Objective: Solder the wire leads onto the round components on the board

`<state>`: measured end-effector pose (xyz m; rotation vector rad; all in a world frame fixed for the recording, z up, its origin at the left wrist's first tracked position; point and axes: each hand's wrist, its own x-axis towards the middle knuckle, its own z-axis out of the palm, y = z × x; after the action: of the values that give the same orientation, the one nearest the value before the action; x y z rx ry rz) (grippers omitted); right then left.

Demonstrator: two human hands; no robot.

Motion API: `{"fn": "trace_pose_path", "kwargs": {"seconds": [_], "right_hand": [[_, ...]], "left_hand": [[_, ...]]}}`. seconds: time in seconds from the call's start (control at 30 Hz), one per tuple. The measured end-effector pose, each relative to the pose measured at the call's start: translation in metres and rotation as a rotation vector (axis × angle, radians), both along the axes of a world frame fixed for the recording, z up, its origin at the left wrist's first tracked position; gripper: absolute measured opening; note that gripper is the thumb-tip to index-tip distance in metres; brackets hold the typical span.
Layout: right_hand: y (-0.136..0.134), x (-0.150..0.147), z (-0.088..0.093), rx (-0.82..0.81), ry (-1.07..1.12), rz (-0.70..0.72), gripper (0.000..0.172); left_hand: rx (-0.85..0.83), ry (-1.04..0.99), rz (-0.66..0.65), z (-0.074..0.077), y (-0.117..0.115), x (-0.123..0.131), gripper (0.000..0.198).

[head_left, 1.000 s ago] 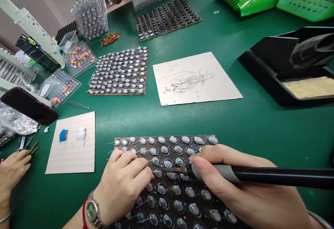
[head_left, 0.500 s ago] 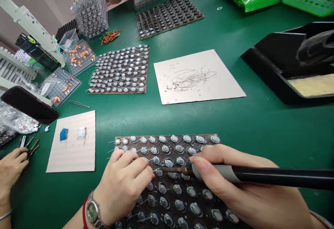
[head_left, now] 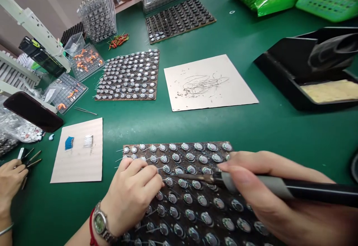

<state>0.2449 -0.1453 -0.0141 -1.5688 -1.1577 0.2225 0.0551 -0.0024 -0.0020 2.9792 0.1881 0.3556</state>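
My right hand [head_left: 268,190] grips a soldering iron [head_left: 257,181] by its grey sleeve. The iron's brown tip points left, low over a dark board [head_left: 195,193] bearing rows of small round silver components. My left hand [head_left: 137,192] rests on the board's left part with thumb and fingers pinched together. What those fingertips hold, if anything, is too small to make out. Thin wire leads stick out past the board's left edge. Both hands cover some of the components.
Behind the board lie a card with wire scraps [head_left: 209,85] and a second filled board [head_left: 128,76]. A black iron stand with a yellow sponge [head_left: 332,91] is at right. Another person's hand [head_left: 11,180] holds tools at left, near a card with wire bundles [head_left: 78,164].
My right hand has drawn the soldering iron to the right, so its tip is farther from my left fingertips. My left hand stays pinched in nearly the same place.
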Motion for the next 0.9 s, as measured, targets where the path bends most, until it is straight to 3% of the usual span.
{"fn": "trace_pose_path", "kwargs": {"seconds": [0.33, 0.47, 0.6, 0.9], "right_hand": [[-0.024, -0.013, 0.0, -0.073, -0.008, -0.052, 0.015], [-0.02, -0.019, -0.002, -0.102, -0.048, 0.015, 0.015], [-0.017, -0.021, -0.003, -0.136, -0.072, 0.045, 0.017], [-0.012, -0.024, -0.005, -0.168, -0.088, 0.061, 0.018]], "left_hand": [[-0.062, -0.104, 0.039, 0.012, -0.001, -0.016, 0.013], [-0.045, -0.084, -0.058, 0.004, -0.012, -0.022, 0.009], [-0.033, -0.087, -0.063, -0.005, -0.016, -0.023, 0.013], [0.034, -0.09, -0.052, -0.003, -0.021, -0.019, 0.014]]}}
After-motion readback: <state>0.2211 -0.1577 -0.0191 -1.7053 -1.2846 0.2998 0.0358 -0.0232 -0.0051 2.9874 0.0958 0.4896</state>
